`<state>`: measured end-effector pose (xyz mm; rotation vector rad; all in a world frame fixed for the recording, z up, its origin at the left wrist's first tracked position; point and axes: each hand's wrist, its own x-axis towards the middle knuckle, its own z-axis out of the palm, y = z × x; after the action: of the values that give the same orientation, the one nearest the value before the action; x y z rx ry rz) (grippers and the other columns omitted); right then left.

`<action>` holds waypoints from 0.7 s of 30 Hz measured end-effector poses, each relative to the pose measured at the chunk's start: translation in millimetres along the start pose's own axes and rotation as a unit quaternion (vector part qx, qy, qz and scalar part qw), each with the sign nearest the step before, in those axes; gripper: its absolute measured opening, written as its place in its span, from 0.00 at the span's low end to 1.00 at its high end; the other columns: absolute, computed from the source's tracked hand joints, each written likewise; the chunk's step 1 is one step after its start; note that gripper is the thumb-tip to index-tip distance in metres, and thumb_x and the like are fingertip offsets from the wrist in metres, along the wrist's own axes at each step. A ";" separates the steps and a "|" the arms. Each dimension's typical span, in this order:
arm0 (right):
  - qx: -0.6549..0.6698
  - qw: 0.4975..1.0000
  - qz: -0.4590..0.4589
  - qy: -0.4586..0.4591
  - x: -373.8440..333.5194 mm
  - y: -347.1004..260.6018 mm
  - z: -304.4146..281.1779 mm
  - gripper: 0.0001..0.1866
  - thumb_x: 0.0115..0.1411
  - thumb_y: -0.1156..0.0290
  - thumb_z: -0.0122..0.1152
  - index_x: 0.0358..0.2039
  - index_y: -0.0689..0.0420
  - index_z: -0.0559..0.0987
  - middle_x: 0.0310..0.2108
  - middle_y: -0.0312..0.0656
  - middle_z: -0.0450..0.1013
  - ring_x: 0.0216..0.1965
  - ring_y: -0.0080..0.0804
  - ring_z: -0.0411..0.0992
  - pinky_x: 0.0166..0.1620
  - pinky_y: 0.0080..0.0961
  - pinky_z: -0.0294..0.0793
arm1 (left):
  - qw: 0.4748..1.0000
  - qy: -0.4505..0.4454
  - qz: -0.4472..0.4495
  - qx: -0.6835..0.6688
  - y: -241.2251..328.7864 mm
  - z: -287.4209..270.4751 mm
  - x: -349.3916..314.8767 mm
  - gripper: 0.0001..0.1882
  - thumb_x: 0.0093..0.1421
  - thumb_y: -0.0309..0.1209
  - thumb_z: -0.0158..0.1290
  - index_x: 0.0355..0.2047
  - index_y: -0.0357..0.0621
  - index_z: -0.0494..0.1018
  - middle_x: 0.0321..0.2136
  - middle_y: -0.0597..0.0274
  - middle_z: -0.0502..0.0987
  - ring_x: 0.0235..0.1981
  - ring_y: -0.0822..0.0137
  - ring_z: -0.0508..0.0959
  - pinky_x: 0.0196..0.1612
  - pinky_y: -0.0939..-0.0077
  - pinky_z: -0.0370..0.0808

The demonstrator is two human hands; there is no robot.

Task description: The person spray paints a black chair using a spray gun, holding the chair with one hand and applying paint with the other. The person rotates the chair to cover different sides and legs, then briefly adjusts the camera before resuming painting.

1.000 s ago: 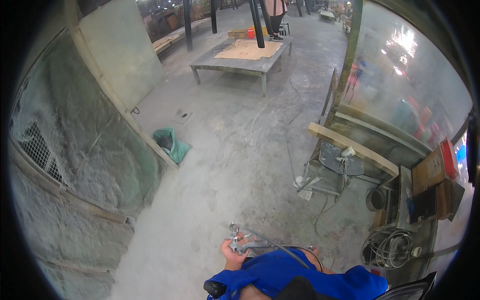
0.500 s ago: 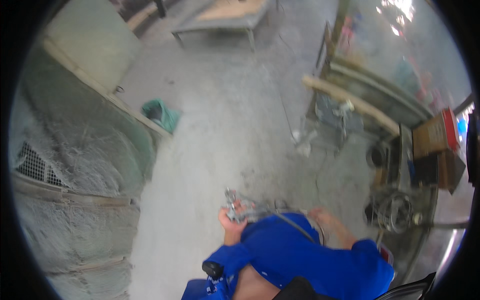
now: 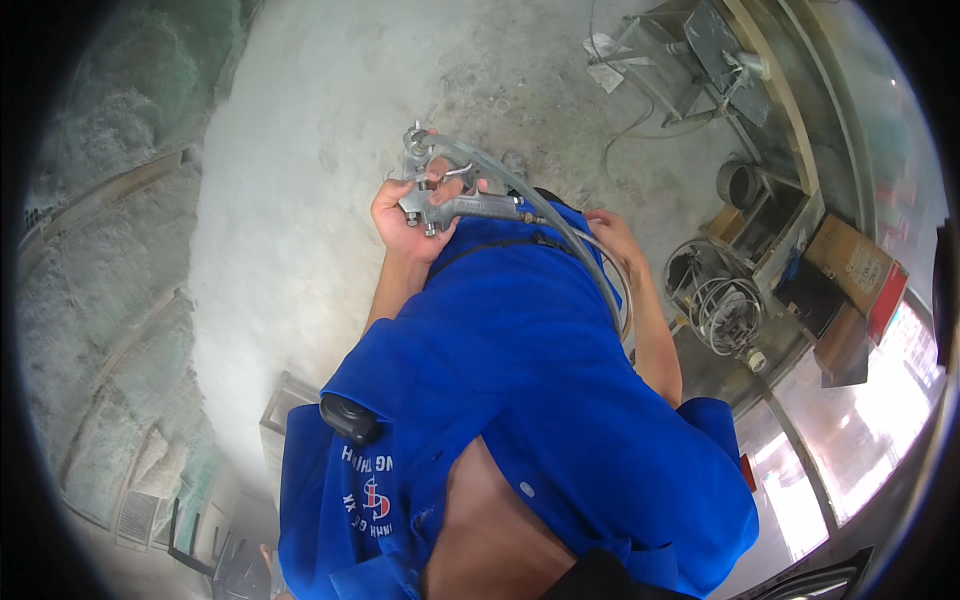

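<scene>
A silver spray gun (image 3: 485, 206) lies on its side in front of my waist. My left hand (image 3: 408, 218) is closed round its metal body, thumb on the near side and fingers curled over the far side. From its head a thick grey hose (image 3: 540, 205) curves right across my blue shirt. A thinner hose joins the handle's end at a brass-coloured fitting (image 3: 532, 217). By my right hip, next to these hoses, is my right hand (image 3: 614, 238). Its fingers are bent in toward my body, and what they grip, if anything, is hidden.
Dusty filter-like sheeting (image 3: 120, 180) lines the left side. On the right stand a metal-framed stand (image 3: 700, 60), a round pot with coiled hose (image 3: 725, 310), a cardboard box (image 3: 848, 262) and a wooden rail (image 3: 785, 90). A whitish dusty floor (image 3: 300, 150) lies between.
The view has tilted down toward my body, so the low table and green bag have left it. The spray gun stays in my left hand, and my right hand stays by my hip.
</scene>
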<state>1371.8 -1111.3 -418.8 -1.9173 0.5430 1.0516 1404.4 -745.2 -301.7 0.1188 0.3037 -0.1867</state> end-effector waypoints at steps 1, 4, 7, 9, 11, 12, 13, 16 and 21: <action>-0.009 1.000 -0.007 -0.009 -0.7 -6.4 -1.1 0.24 0.58 0.55 0.65 0.49 0.61 0.82 0.37 0.44 0.82 0.38 0.36 0.78 0.41 0.35 0.76 | 1.000 -0.005 -0.001 0.009 -2.0 1.5 -0.9 0.37 0.59 0.36 0.46 0.69 0.41 0.60 0.34 0.67 0.69 0.28 0.70 0.70 0.51 0.43 0.77; -0.042 0.999 -0.010 -0.022 2.8 -12.8 -7.5 0.24 0.58 0.57 0.65 0.47 0.64 0.82 0.37 0.43 0.81 0.38 0.33 0.77 0.39 0.32 0.75 | 1.000 0.018 0.002 -0.023 -5.2 3.4 -3.7 0.35 0.58 0.35 0.47 0.68 0.43 0.60 0.31 0.66 0.72 0.27 0.68 0.72 0.63 0.33 0.66; -0.018 0.996 0.008 -0.083 5.0 -3.2 -23.5 0.22 0.58 0.59 0.65 0.46 0.64 0.82 0.32 0.39 0.78 0.33 0.24 0.75 0.33 0.24 0.71 | 1.000 -0.002 0.027 -0.007 -7.0 2.4 -4.0 0.37 0.58 0.35 0.47 0.69 0.40 0.60 0.34 0.65 0.70 0.28 0.69 0.70 0.57 0.35 0.71; 0.041 0.982 0.071 -0.168 1.4 6.8 -43.6 0.20 0.58 0.61 0.64 0.45 0.63 0.82 0.29 0.35 0.76 0.30 0.18 0.72 0.29 0.20 0.67 | 0.999 -0.017 0.032 -0.017 -6.4 0.2 -2.6 0.38 0.57 0.34 0.47 0.69 0.39 0.59 0.35 0.64 0.69 0.29 0.69 0.70 0.56 0.38 0.73; 0.086 0.974 0.076 -0.193 -0.7 15.0 -55.0 0.18 0.57 0.63 0.64 0.43 0.62 0.83 0.28 0.34 0.75 0.28 0.16 0.70 0.27 0.18 0.65 | 0.999 -0.023 0.031 -0.019 -5.4 -2.3 -1.2 0.38 0.56 0.34 0.48 0.69 0.38 0.59 0.35 0.63 0.69 0.29 0.68 0.70 0.56 0.40 0.73; 0.090 0.970 0.103 -0.200 -1.4 17.8 -58.7 0.17 0.57 0.65 0.64 0.43 0.61 0.83 0.27 0.33 0.74 0.27 0.14 0.69 0.26 0.18 0.64 | 0.999 -0.024 0.031 -0.015 -4.3 -3.5 -0.8 0.39 0.56 0.34 0.48 0.69 0.38 0.58 0.35 0.63 0.69 0.29 0.68 0.70 0.57 0.40 0.73; 0.101 0.971 0.070 -0.205 -1.9 19.8 -59.9 0.17 0.57 0.64 0.63 0.43 0.61 0.83 0.27 0.33 0.74 0.27 0.15 0.69 0.27 0.19 0.66 | 0.999 -0.018 0.032 -0.005 -3.6 -4.7 -1.3 0.39 0.56 0.35 0.49 0.69 0.38 0.58 0.35 0.64 0.69 0.29 0.69 0.70 0.58 0.40 0.72; 0.080 0.975 0.052 -0.201 0.4 20.6 -49.0 0.19 0.59 0.62 0.58 0.44 0.62 0.82 0.29 0.36 0.75 0.29 0.21 0.72 0.30 0.22 0.71 | 1.000 0.010 0.026 0.003 -1.1 -7.0 -4.0 0.40 0.55 0.36 0.50 0.69 0.38 0.58 0.33 0.66 0.68 0.28 0.69 0.70 0.63 0.40 0.68; -0.093 0.984 -0.097 -0.120 4.5 17.3 -11.7 0.26 0.65 0.56 0.50 0.52 0.65 0.79 0.43 0.51 0.81 0.43 0.45 0.79 0.47 0.35 0.77 | 0.999 0.041 0.003 -0.022 1.3 -8.3 -7.7 0.38 0.56 0.35 0.49 0.69 0.41 0.61 0.34 0.66 0.69 0.27 0.68 0.70 0.63 0.37 0.63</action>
<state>1367.7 -1130.4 -427.5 -1.9232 0.1227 1.2169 1395.0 -741.5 -307.1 0.0831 0.3897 -0.1694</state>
